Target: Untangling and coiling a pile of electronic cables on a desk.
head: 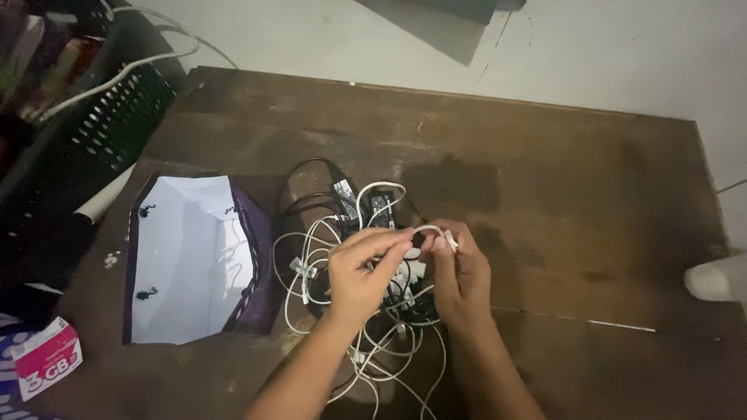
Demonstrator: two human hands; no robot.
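Scene: a dark wooden bench (545, 179) seen from above, with a person's two bare forearms reaching in from the bottom edge.
Cable heap: a tangle of white cables (366, 311) and a few black ones lies at the middle of the bench, directly under the hands.
Progress: judging by the heap, most of the cords remain knotted together; only one white strand looks lifted clear, so the sorting seems to be at an early stage.
Left hand (359, 268): raised just above the heap, fingers curled, thumb and fingertips pinching a white strand.
Right hand (461, 276): just beside the left, nearly touching it, pinching the same strand where it arcs over in a small loop (432, 230).
Paper bag (191, 260): white inside, purple outside, lying open on its side to the left of the heap, holding no cable that can be seen.
Crate: a black slotted crate (101, 117) stands at the bench's far left corner.
Packet: a small pink and white packet (47, 358) lies at the lower left.
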